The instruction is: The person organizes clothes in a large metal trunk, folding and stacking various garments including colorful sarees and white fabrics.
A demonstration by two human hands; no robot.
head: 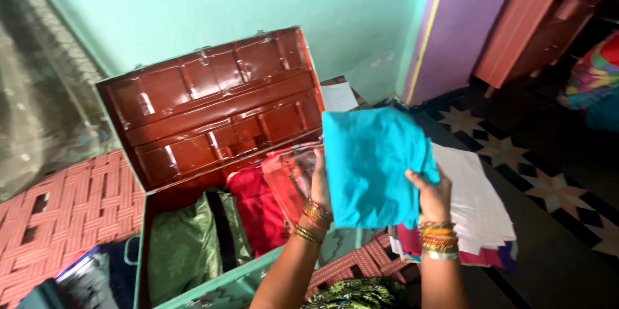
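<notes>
— Where was the folded turquoise cloth (371,164), and how were the hands on it?

— Held up in the air, just over the trunk's right front corner. The left hand (320,183) lay flat behind its left edge, so whether those fingers were spread or together I could not tell. The right hand (432,194) pinched the cloth's right edge, thumb on the front and the other fingers hidden behind it. Both wrists wore stacks of gold and orange bangles (438,239).

— How much room did they have around it?

— The metal trunk (193,283) stood open, its reddish-brown lid (213,106) tilted back towards the mint-green wall (258,0). Inside, a green patterned cloth (184,244) filled the left part and red folded cloth (258,206) lay beside it; a clear plastic packet with red fabric (290,177) sat just behind the left hand. To the right, a stack of pale folded cloth (477,199) rested near the right hand, beside dark floor tiles (548,186) with star shapes. A red woven mat (64,212) ran along the trunk's left side.

— Any papers or signs?

— A white sheet of paper (338,96) lay behind the lid's right corner, near the purple wall panel (464,19).
</notes>
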